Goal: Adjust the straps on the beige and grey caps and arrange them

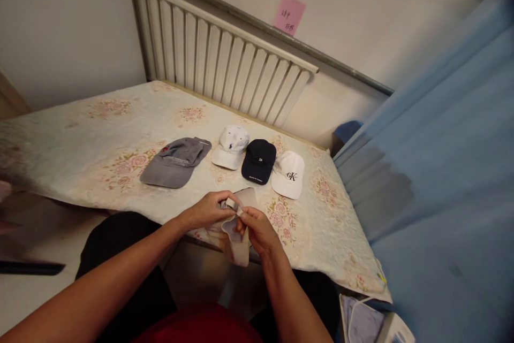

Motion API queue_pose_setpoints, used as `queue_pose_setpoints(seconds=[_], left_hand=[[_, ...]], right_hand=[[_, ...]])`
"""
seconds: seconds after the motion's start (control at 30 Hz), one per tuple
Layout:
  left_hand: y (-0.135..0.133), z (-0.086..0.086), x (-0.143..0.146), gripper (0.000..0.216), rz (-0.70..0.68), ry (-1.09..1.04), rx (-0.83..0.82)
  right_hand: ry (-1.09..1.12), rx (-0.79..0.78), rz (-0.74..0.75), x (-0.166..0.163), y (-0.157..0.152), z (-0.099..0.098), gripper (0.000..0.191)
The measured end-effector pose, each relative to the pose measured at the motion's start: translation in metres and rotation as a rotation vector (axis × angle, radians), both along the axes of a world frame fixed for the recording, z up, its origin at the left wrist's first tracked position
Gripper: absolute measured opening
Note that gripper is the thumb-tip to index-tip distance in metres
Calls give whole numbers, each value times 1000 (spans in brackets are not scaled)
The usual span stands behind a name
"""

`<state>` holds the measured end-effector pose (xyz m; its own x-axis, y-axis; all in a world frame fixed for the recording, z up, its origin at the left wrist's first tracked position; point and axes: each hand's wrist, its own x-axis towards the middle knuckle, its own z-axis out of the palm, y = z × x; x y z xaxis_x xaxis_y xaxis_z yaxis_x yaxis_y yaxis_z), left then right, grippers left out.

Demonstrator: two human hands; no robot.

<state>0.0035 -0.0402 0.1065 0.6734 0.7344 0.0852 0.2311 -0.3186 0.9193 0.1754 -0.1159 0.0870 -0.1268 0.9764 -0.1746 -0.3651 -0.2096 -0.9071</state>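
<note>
A beige baseball cap (237, 249) is held over the near edge of the floral-covered table. My left hand (211, 209) pinches its back strap near a metal buckle (225, 204). On the strap's other side, my right hand (257, 228) grips the strap end between thumb and fingers. Beyond my hands lie a grey cap (176, 161), a white cap with a small dark logo (232, 146), a navy cap (259, 161) and a white cap with "CK"-like lettering (288, 174). The inside of the beige cap is partly hidden by my fingers.
The floral cover (152, 105) spreads over the table, with a white radiator (225, 59) along its far side. A blue curtain (433, 172) hangs at the right. Near the right front corner are a box-like white object (395, 329) and a bluish cloth (365, 321).
</note>
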Motion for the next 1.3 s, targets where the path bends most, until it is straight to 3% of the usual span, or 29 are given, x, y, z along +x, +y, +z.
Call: queue_pose_setpoints(seconds=[0.13,0.37,0.6,0.83,1.0,1.13,1.3], left_hand=[[4,-2,-1,27,-34,-16,-68],[10,1,-4,28,-192,-121,-335],[9,3,-5,20,-228,-205,-515],[9,5,-2,21,-268,-205,-427],[12,1,-3,21,-207,-198,-413],[13,-2,-5,19,-173,-182,-382],[13,-1,-2,19,-205,-178,-417]], right_hand=[[8,-13,8,3,-4,-3,21],[6,-29,24,1,-4,1,27],[52,8,62,-3,0,1,24],[-4,20,31,-10,2,6,23],[-81,56,-34,-11,0,10,16],[-112,74,-10,-5,-6,12,31],[-115,53,-33,0,-10,9,34]])
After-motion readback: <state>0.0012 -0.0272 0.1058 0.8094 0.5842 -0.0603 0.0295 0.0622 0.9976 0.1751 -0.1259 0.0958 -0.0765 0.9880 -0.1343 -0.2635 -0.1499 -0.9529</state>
